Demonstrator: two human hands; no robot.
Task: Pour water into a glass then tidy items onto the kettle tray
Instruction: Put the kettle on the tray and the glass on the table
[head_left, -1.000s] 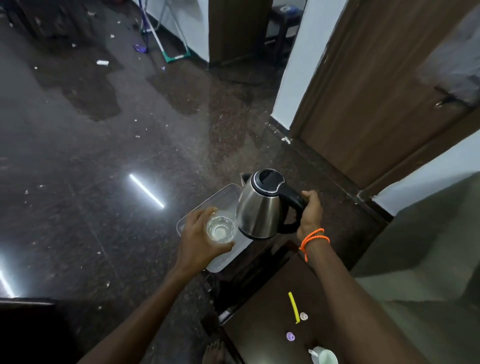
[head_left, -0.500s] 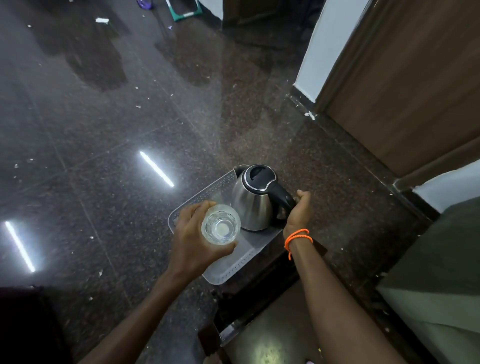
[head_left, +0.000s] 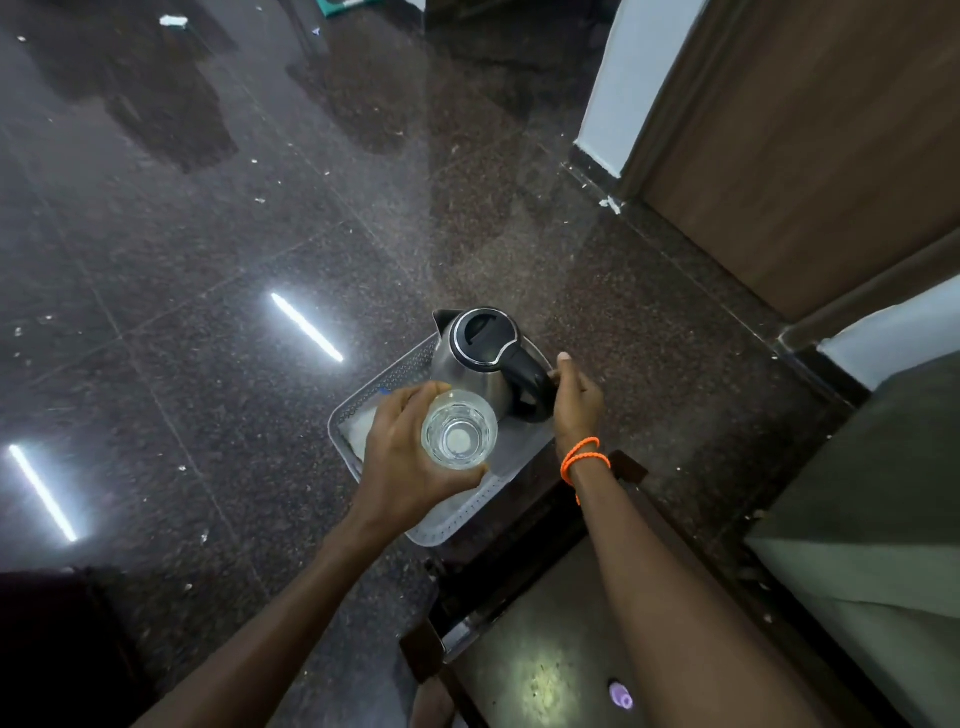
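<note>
My left hand (head_left: 410, 457) has its fingers (head_left: 415, 397) curled around a clear drinking glass (head_left: 459, 430), thumb on the near side, gripping it upright over the middle of the tray; looking straight down its mouth I see a pale base, and I cannot tell how much water is in it. My right hand (head_left: 575, 400) sits just right of the glass with its fingers closed on the black handle (head_left: 530, 382) of the electric kettle (head_left: 470, 358), thumb raised along the far edge of the handle. The kettle is steel-bodied with a black lid, closed, its spout pointing far-left, and it stands at the far end of the grey perforated tray (head_left: 397, 371). An orange thread band (head_left: 582, 457) wraps my right wrist. The tray rests at the far-left end of a dark wooden tabletop (head_left: 524, 670) and overhangs its edge. On the near part of the tabletop lies a small purple cap (head_left: 621, 696). Beyond and to the left spreads a polished dark granite floor (head_left: 208, 249) with reflected light strips and scattered bits of litter. A brown wooden door (head_left: 810, 135) stands at the far right.
</note>
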